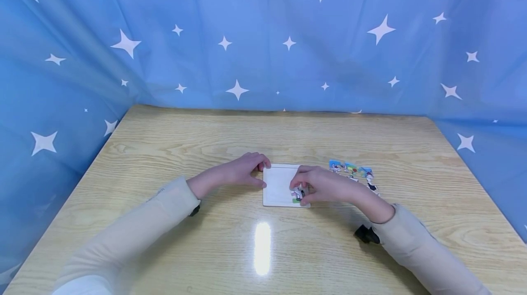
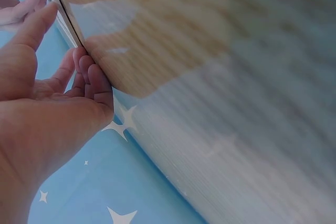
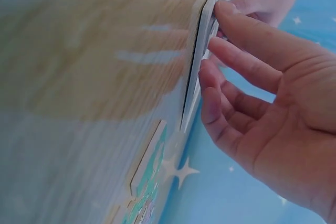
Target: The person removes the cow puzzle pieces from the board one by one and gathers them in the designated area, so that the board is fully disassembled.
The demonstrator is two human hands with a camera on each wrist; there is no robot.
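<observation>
A white, shallow puzzle tray (image 1: 276,187) lies flat on the wooden table. At its left edge is my left hand (image 1: 245,169), the thumb against the side and the other fingertips near the upper left corner. My right hand (image 1: 327,186) reaches over the tray's right side and pinches a puzzle piece (image 1: 298,193) with a printed picture, low over the lower right corner. Part of that piece is hidden by the fingers. In the right wrist view, the thumb and fingers come right to the tray's edge (image 3: 202,30).
Several colourful puzzle pieces (image 1: 350,168) lie on the table right of the tray, partly behind my right hand and forearm. The wooden table (image 1: 197,249) ends at the back before a blue curtain (image 1: 263,57) with white stars.
</observation>
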